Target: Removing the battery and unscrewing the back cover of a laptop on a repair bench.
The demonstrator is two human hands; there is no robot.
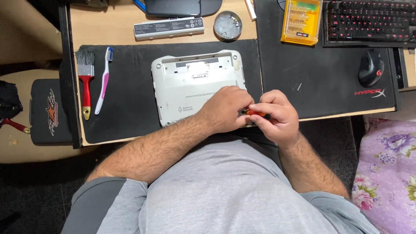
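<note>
Surface: wooden table [112, 26] under a black rubber work mat [125, 95], seen from above.
Work piece: white plastic small laptop, base upward [190, 86], on the mat at the table's near edge.
Tool: orange-handled small screwdriver [256, 113], long axis roughly left-right, at the laptop's near right corner.
Right hand [277, 115]: fingers closed round the handle.
Left hand [227, 108]: resting on the laptop, touching the tool; grip hidden, cannot tell.
Nearer hand: right.
Nearby: red-handled brush [86, 78], pink-and-white toothbrush [104, 80], yellow bit case [301, 21].

screwdriver [255, 113] tip hidden, perhaps by hands
</note>
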